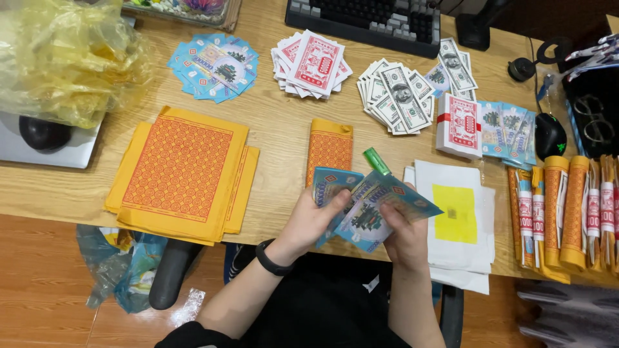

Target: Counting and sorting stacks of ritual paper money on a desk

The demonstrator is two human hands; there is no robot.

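Observation:
Both my hands hold a fanned stack of blue paper notes (369,207) just above the near edge of the wooden desk (277,135). My left hand (309,222), with a black band on the wrist, grips the stack's left side, thumb on top. My right hand (403,235) grips the right side, fingers curled over the notes. A small green lighter (376,161) pokes out just behind the notes. A folded orange patterned paper (329,148) lies right beyond my hands.
A large stack of orange-yellow sheets (184,171) lies left. Fanned blue notes (216,66), red-white notes (313,64) and grey bills (400,96) lie farther back. White sheets with a yellow square (454,212) lie right, then rolled orange bundles (564,212). Keyboard (364,19), mouse (550,135), yellow plastic bag (58,58).

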